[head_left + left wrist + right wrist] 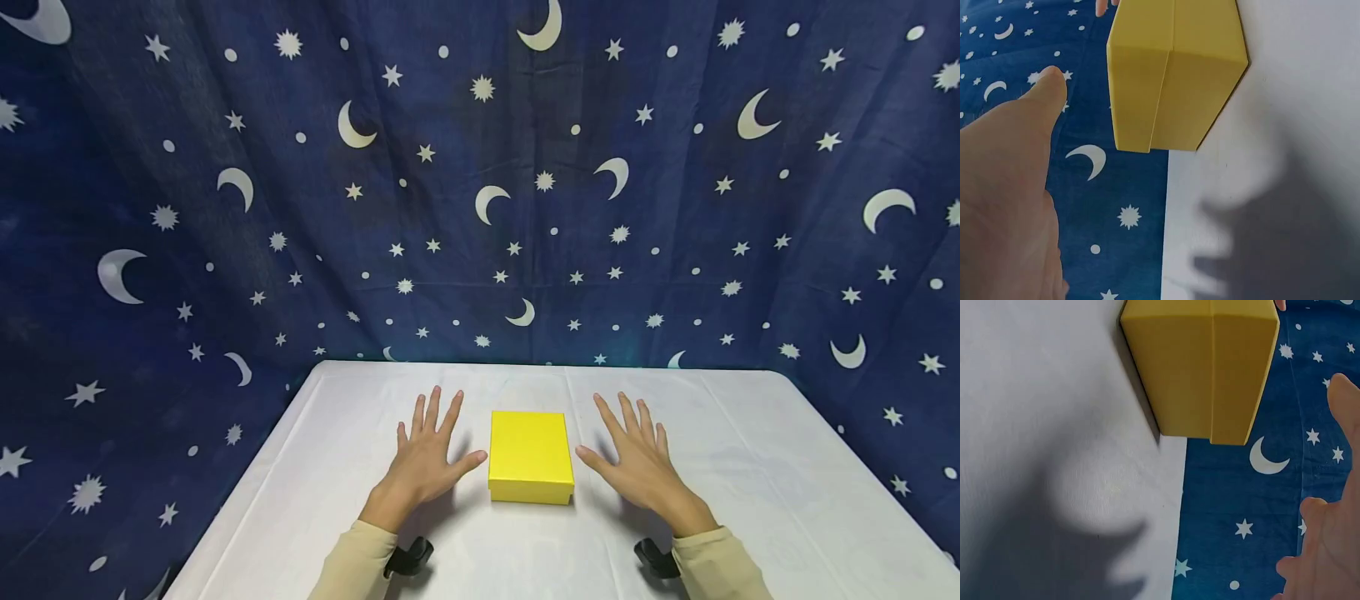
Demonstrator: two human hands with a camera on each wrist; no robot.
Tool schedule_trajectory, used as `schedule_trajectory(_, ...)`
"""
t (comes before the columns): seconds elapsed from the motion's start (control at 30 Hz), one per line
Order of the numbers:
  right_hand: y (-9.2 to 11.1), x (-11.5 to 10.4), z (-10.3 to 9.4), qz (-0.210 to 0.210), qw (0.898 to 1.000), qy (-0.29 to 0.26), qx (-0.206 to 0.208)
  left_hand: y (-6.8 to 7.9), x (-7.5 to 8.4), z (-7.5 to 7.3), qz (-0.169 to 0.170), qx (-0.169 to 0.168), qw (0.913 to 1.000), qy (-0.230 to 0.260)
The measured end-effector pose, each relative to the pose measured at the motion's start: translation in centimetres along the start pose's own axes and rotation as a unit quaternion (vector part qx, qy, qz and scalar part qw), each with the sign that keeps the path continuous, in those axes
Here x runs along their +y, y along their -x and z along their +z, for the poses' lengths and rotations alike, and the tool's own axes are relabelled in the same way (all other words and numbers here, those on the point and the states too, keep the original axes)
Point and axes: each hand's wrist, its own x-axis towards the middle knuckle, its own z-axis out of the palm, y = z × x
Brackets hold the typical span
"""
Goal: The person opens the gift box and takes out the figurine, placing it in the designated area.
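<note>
On a white-covered table, a lidded yellow box sits between a person's left hand and right hand. Both appear raised above the cloth, palms down, fingers straight and widely spread toward a star-print curtain, 2 thumbs angled inward; neither holds anything or touches the box. The step appears to be a poise ahead of contact; gripping the box would call for bringing both hands inward.

One box, one table, ten fingers, probably two cameras.
</note>
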Motion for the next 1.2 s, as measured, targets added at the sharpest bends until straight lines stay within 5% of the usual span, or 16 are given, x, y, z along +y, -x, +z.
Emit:
schedule_trajectory(0.43,0.3,-0.3,1.6,-0.025,0.995,-0.067,-0.068,0.2,0.6,0.6,0.051,-0.054,0.9960,0.050)
schedule_trajectory(0.63,0.1,-0.3,1.5,-0.032,0.988,-0.106,-0.108,-0.2,0.6,0.7,0.078,-0.105,0.9845,0.117)
schedule_trajectory(0.9,-0.4,-0.5,1.3,-0.024,0.967,-0.184,-0.177,-0.5,1.0,0.7,0.064,-0.170,0.9631,0.198)
schedule_trajectory(1.2,-0.8,0.1,1.6,-0.041,0.941,-0.262,-0.211,-0.6,1.0,1.3,0.069,-0.189,0.9534,0.225)
